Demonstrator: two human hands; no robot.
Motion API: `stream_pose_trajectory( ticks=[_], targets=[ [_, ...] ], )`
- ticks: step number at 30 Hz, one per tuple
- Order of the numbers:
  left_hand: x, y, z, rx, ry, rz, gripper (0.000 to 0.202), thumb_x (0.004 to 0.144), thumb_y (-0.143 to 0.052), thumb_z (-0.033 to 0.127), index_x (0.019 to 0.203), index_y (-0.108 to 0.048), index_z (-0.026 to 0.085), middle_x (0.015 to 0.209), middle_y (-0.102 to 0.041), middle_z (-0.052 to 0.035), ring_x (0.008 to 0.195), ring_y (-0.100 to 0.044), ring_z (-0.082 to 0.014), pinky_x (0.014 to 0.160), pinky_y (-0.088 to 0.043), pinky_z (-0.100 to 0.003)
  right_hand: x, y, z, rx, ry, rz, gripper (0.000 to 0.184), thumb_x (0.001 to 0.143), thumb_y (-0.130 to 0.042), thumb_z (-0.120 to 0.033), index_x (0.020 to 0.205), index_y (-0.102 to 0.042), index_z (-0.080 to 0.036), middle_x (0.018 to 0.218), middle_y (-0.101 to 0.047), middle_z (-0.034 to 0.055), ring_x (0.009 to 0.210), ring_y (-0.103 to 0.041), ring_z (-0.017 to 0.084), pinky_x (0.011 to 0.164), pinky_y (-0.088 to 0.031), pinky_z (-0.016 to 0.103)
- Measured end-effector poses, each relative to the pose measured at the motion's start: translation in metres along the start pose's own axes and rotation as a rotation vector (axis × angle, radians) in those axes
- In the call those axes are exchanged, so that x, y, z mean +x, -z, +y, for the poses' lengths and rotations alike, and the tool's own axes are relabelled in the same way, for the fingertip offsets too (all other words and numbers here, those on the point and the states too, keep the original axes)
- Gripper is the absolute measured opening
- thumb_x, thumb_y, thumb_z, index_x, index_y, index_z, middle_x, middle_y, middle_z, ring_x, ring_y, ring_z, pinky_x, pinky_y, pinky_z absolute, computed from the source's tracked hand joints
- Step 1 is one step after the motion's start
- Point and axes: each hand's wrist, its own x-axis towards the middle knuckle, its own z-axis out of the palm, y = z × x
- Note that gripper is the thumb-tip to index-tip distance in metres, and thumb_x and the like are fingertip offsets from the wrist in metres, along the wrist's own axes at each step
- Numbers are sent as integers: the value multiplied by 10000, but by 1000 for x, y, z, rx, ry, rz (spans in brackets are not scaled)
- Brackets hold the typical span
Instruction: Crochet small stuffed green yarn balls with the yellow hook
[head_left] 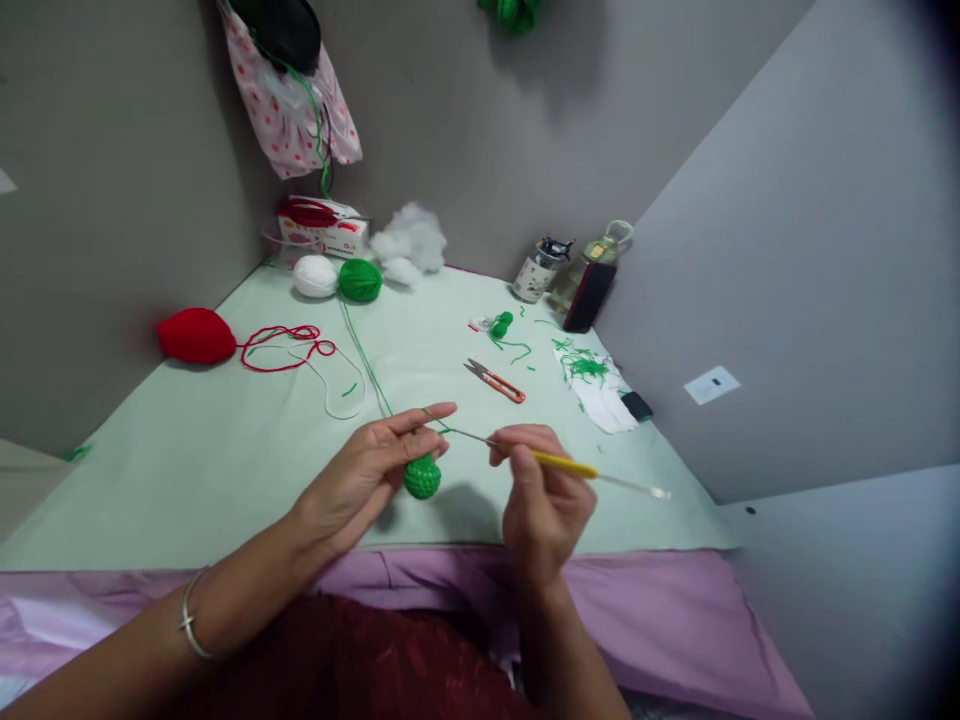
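My left hand [367, 465] pinches a small round green crocheted piece [422, 478], which hangs below the thumb. Green yarn passes over its raised index finger and runs back to a green yarn ball [361, 280]. In my right hand [546, 500] is a crochet hook [566, 463] with a yellow handle, gripped like a pencil. Its thin metal tip points left and meets the green yarn just beside my left fingertips. Whether the tip sits inside a loop is too small to tell.
Orange-handled thread snips [495, 381] lie beyond my hands. White yarn [315, 276], red yarn [196, 336] and stuffing [409, 244] are at the left and back. A pen cup [534, 277], a bottle [577, 280], a phone [591, 297] and green scraps [585, 366] stand or lie at the right.
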Motion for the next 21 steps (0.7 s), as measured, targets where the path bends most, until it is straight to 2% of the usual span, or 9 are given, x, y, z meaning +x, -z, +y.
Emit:
stream_pose_trajectory(
  ticks=[3,6,9,11,14,16,18,19,21],
  targets=[
    [-1,0,3,87,-90,-4,432,768,-885,232,1191,-802,252,729,-620,30,677,-542,-82,645,-434,-193,6,2,-3,169,-169,-18,190,998,-588,-197,950,-766,-241,839,-693,22,729,-630,151,663,-529,318],
    [-2,-3,4,121,-126,-26,474,750,-893,204,1204,-795,297,781,-669,27,712,-568,-85,682,-456,-194,8,-2,-5,108,-135,-127,157,981,-629,-200,992,-775,-258,931,-757,36,884,-697,187,761,-569,350],
    [-1,-5,4,121,-121,-8,464,759,-889,222,1208,-793,287,882,-729,-3,773,-613,-106,729,-483,-214,6,-7,-6,48,-93,-132,193,992,-605,-175,1036,-763,-277,950,-777,27,889,-716,185,763,-589,351],
    [-1,-6,4,103,-125,13,429,764,-888,246,1184,-803,256,831,-715,2,743,-613,-105,718,-483,-218,3,-8,-5,-47,-12,-128,236,992,-588,-142,1082,-753,-285,949,-774,29,871,-714,182,750,-593,349],
    [1,-5,4,30,-119,29,465,753,-898,253,1205,-790,231,773,-701,10,717,-615,-106,706,-481,-216,-1,-8,-3,-286,243,-164,319,955,-627,-99,1173,-746,-300,1062,-772,69,959,-713,210,793,-598,379],
    [3,-4,5,-17,-59,16,464,758,-892,245,1207,-786,203,822,-728,-17,732,-629,-110,733,-494,-224,-1,-5,-1,-325,291,-165,323,944,-647,-105,1178,-752,-301,1079,-767,79,971,-714,219,799,-600,386],
    [5,-1,7,-31,-1,-1,403,764,-878,221,1157,-804,170,821,-724,-26,726,-632,-106,790,-509,-238,3,-1,0,-178,138,-115,240,967,-626,-144,1106,-766,-280,983,-761,62,880,-711,200,753,-596,368],
    [5,1,9,-18,9,-8,377,767,-873,215,1136,-812,168,796,-711,-19,729,-636,-107,810,-510,-242,6,1,0,-68,3,-72,200,984,-605,-169,1051,-768,-262,919,-747,50,814,-699,184,725,-589,356],
    [6,2,12,61,-17,-24,349,767,-871,224,1111,-821,190,754,-685,-1,739,-643,-118,786,-501,-242,11,3,-1,149,-197,-37,170,995,-599,-238,957,-765,-230,817,-703,27,695,-662,156,666,-569,334]
  ],
)
